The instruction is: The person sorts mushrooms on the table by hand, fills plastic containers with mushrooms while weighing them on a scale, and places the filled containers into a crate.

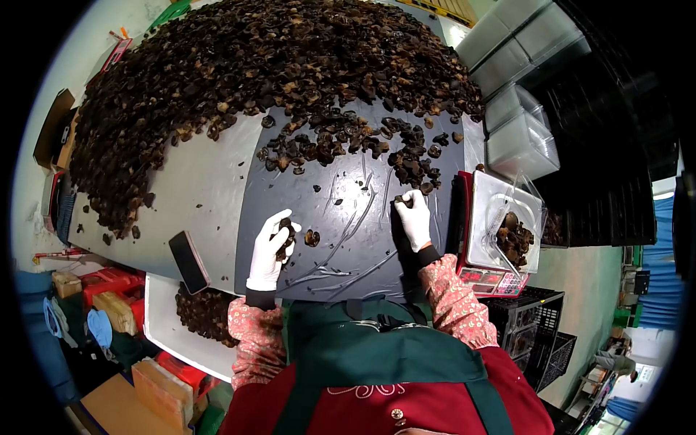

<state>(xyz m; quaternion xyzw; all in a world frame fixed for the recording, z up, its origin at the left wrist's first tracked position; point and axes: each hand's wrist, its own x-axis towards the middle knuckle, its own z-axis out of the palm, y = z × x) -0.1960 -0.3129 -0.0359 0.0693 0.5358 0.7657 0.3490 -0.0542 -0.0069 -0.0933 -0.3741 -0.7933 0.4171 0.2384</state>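
Observation:
My left hand (pixel 270 250), in a white glove, is closed around several dark dried pieces (pixel 284 238) above the dark mat. One loose brown piece (pixel 312 238) lies just to its right. My right hand (pixel 414 220), also gloved in white, has its fingers pinched together on a small dark piece (pixel 403 201). Just above that hand, a small cluster of dark pieces (pixel 415 165) rests on the dark mat (pixel 341 217). A large heap of the same dried pieces (pixel 290 54) spreads over the far part of the table.
A red scale (pixel 500 284) carries a clear container (pixel 516 243) with pieces at the right. Clear boxes (pixel 518 130) stand behind it. A phone (pixel 189 262) lies at the table's left front edge, above a white bin (pixel 163 319). Black crates (pixel 533 326) stand at the lower right.

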